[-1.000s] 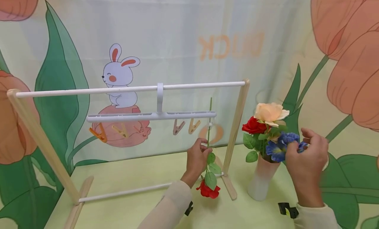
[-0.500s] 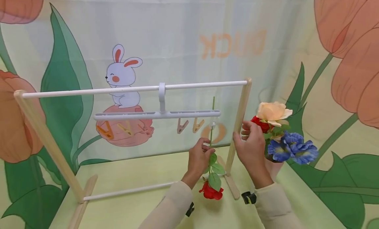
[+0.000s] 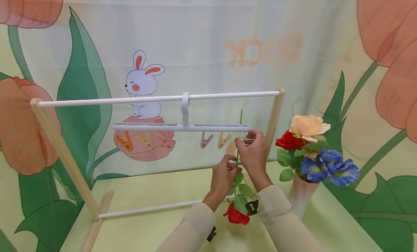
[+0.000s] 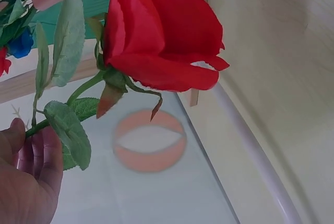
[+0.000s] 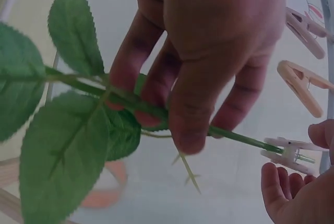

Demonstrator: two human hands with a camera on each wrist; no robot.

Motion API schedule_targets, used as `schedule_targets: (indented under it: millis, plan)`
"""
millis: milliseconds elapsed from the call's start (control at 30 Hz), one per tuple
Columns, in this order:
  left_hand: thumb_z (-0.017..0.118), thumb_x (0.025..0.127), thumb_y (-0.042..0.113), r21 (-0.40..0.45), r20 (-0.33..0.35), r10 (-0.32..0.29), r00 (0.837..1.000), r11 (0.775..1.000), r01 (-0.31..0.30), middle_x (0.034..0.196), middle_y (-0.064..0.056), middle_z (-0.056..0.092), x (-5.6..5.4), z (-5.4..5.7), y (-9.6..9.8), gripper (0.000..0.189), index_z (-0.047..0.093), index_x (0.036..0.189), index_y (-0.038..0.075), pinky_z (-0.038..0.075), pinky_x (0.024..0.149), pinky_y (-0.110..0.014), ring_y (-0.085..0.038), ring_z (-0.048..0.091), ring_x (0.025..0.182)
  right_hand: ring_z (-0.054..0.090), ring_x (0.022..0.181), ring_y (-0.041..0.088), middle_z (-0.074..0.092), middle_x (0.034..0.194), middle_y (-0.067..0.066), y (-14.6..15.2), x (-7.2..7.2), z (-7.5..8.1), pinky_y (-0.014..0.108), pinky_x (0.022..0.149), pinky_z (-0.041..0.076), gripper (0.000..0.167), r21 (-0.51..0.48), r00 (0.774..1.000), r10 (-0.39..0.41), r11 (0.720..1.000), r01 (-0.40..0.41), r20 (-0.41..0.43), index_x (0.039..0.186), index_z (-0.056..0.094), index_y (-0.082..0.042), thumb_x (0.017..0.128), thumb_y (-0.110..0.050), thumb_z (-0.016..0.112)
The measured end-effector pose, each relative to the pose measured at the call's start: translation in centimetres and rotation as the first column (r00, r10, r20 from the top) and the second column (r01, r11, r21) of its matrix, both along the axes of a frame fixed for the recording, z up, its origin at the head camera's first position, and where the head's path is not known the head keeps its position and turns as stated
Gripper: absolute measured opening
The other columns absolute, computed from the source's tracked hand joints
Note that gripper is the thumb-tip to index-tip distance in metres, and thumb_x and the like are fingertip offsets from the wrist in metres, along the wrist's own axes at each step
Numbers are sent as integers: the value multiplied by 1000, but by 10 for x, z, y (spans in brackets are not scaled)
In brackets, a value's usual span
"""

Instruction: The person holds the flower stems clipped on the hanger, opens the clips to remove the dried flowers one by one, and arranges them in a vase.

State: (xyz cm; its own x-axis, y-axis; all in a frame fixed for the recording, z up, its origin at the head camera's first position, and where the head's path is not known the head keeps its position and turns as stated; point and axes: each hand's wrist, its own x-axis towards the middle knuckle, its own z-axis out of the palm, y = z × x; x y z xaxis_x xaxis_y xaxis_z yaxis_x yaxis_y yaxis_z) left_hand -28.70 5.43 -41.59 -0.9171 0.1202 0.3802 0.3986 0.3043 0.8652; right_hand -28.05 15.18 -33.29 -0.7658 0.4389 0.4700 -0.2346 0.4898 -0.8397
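Observation:
An artificial red rose [image 3: 236,214] hangs head down, its green stem passing up by the right end of a pale hanger [image 3: 208,128]. With thumb and fingers, my left hand [image 3: 222,177] pinches the stem just above the leaves [image 5: 68,156]. Higher up, a small whitish clothespin [image 5: 288,156] sits around the stem. My right hand [image 3: 255,150] is at this clothespin, thumb on one side and fingers on the other, so it appears to pinch it. The left wrist view shows the bloom large, beyond the left hand [image 4: 34,177].
Several coloured clothespins, such as an orange one [image 3: 124,141] and a yellow one [image 3: 224,139], hang along the hanger. It hooks over the white rod [image 3: 137,99] of a wooden stand [image 3: 65,154]. At right, a vase [image 3: 302,194] holds red, peach and blue flowers.
My right hand has moved left from beside the vase flowers to the clothespin on the stem. My left hand keeps its pinch on the stem. The view has shifted slightly.

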Motion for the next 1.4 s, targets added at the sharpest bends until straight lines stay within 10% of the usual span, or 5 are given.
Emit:
schedule_targets:
  millis: [1000, 1400]
  plan:
    - [78, 89, 10, -122, -32, 17, 999, 992, -21, 82, -3, 74, 7, 1, -18, 28, 65, 113, 14, 55, 68, -21, -9, 73, 74, 68, 98, 31, 66, 109, 18, -15, -7, 5, 46, 85, 58, 36, -57, 992, -85, 995, 80, -89, 117, 59, 1, 89, -17, 71]
    - [78, 89, 10, -379, -92, 34, 995, 923, -67, 82, -1, 73, 11, 12, -60, 27, 67, 113, 15, 52, 68, -27, -12, 65, 72, 67, 102, 31, 64, 115, 16, -11, -6, 3, 43, 87, 57, 45, -92, 1000, -8, 996, 6, -20, 124, 55, -1, 88, -20, 74]
